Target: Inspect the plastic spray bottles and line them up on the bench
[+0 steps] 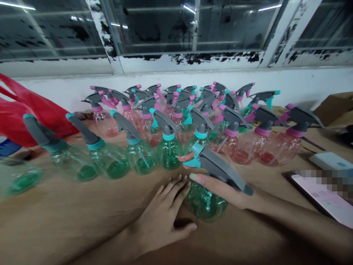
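My right hand (220,186) is wrapped round the neck of a green spray bottle (205,202) with a grey trigger head and teal nozzle, standing on the brown table (68,221). My left hand (165,213) lies flat with fingers stretched out, its fingertips against the left side of that bottle. Just behind stands a row of several green spray bottles (168,151), and to the right several pink spray bottles (278,145).
More spray bottles crowd the back of the table below a white wall and window. A red plastic bag (24,114) lies at the far left. A phone (322,195) and a white box (331,161) sit at the right, with cardboard behind.
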A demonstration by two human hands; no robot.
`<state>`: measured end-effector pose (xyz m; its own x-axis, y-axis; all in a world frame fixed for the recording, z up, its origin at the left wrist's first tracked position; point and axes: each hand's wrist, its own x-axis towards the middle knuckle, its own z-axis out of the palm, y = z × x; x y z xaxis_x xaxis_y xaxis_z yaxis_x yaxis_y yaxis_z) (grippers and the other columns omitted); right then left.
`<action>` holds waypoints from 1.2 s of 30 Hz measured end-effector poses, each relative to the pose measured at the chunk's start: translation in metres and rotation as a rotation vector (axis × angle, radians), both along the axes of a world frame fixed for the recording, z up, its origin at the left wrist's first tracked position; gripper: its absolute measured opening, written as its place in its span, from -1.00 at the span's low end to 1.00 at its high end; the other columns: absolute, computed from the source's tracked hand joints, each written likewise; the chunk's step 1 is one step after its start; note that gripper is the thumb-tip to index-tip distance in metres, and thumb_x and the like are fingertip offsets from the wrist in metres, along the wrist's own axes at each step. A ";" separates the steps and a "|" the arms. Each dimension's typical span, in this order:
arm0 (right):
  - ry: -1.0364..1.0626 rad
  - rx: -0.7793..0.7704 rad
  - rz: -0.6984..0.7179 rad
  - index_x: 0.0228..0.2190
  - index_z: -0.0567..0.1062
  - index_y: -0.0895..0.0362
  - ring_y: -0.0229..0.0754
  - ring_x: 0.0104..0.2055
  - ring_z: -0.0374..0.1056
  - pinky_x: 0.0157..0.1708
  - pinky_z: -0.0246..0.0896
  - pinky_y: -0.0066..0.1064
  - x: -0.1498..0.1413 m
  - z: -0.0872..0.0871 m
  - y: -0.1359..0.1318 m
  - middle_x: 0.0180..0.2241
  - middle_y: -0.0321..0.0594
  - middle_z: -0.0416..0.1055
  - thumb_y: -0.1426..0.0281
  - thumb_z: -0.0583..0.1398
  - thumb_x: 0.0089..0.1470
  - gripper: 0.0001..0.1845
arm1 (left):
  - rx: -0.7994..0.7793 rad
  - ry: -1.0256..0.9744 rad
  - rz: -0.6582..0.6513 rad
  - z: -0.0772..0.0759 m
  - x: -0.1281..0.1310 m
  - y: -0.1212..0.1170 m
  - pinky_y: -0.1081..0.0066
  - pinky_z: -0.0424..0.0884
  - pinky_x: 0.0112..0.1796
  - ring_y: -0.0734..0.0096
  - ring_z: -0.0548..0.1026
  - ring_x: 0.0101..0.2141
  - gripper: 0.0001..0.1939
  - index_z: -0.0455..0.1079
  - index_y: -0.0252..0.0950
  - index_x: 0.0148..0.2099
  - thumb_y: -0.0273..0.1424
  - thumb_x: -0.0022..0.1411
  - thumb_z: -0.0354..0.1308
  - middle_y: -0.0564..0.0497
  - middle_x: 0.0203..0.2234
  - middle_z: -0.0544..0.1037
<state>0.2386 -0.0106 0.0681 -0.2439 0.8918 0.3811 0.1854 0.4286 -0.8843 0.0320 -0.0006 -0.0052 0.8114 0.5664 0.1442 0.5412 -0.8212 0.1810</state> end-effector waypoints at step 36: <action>-0.032 0.032 -0.040 -0.15 0.41 0.10 -0.21 -0.39 0.39 -0.34 0.30 -0.34 -0.003 -0.003 -0.003 -0.43 -0.32 0.42 0.28 0.19 0.07 -0.70 | -0.028 0.062 0.030 0.002 0.001 0.000 -0.04 0.08 0.10 -0.05 0.10 0.19 -0.20 -0.01 -0.41 0.30 0.00 0.20 0.07 -0.29 0.21 0.15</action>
<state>0.2359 -0.0131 0.0656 -0.2209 0.8884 0.4024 0.2311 0.4485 -0.8634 0.0333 -0.0008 -0.0030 0.8007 0.5940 0.0780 0.5766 -0.7994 0.1685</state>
